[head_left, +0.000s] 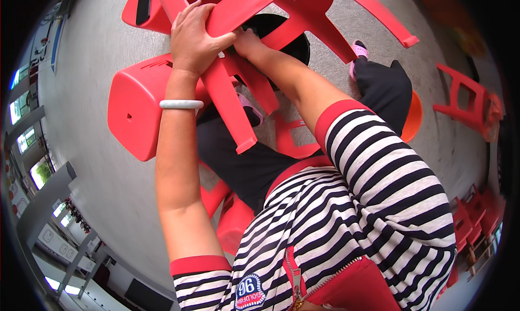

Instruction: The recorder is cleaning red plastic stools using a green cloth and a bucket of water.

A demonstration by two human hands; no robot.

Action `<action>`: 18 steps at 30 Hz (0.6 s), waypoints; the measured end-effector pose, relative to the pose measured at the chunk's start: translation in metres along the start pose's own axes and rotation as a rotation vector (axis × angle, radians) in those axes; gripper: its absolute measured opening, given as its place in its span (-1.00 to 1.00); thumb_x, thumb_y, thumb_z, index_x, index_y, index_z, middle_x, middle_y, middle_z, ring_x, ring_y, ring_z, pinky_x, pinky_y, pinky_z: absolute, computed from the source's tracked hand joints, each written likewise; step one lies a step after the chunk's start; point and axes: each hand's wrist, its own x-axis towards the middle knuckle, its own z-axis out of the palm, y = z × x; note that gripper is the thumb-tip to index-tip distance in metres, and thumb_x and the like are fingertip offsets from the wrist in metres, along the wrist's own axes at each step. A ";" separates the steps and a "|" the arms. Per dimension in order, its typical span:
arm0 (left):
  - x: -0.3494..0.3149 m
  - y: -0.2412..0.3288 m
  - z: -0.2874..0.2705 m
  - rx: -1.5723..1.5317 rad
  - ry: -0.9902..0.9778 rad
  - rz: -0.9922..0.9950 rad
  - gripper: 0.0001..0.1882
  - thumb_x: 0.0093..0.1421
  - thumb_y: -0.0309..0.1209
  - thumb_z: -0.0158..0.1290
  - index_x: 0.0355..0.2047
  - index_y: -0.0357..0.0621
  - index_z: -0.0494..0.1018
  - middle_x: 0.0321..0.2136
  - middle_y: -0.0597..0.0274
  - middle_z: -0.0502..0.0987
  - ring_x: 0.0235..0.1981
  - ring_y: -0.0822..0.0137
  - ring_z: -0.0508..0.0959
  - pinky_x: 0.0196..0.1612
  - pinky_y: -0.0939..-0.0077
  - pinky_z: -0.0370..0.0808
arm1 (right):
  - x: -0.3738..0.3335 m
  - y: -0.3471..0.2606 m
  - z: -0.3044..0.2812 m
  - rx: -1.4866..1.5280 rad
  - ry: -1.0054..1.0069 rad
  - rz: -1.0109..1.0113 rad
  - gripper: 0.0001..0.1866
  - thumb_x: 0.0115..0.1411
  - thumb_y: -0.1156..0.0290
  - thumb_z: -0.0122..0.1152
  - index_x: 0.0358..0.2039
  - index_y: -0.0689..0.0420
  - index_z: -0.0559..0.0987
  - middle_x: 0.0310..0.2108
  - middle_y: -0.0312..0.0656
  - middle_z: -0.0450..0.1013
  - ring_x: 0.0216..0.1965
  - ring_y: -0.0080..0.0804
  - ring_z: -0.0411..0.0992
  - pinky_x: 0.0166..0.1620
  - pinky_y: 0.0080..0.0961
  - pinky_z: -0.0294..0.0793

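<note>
A red plastic stool (233,102) is tipped up in front of me, its legs splayed toward the right and toward me. My left hand (192,40) is closed around part of its frame, thumb apart from the fingers; a pale bangle (181,104) circles that wrist. Beneath the stool's frame reaches my right hand (247,43), its fingers mostly hidden, above a round black basin (301,50). Whether it holds anything does not show. Beside my left wrist another red stool (132,108) lies on its side.
A dark phone (143,7) rests on a red stool (130,13) at the far left. My legs in black trousers (382,89) and pink slippers (358,50) flank the work. Another red stool (468,97) stands at right, near an orange rounded thing (414,118). Red chairs (476,213) are farther back.
</note>
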 end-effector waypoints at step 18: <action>0.008 0.004 0.006 -0.047 0.048 -0.075 -0.22 -0.17 0.07 0.20 0.02 -0.17 0.54 0.11 -0.02 0.51 0.28 0.09 0.36 0.38 0.22 0.19 | -0.228 0.045 0.021 -0.161 -0.298 -0.266 -0.73 0.12 0.42 0.13 -0.13 0.02 0.55 -0.08 0.17 0.36 -0.23 0.19 0.55 -0.17 -0.03 0.61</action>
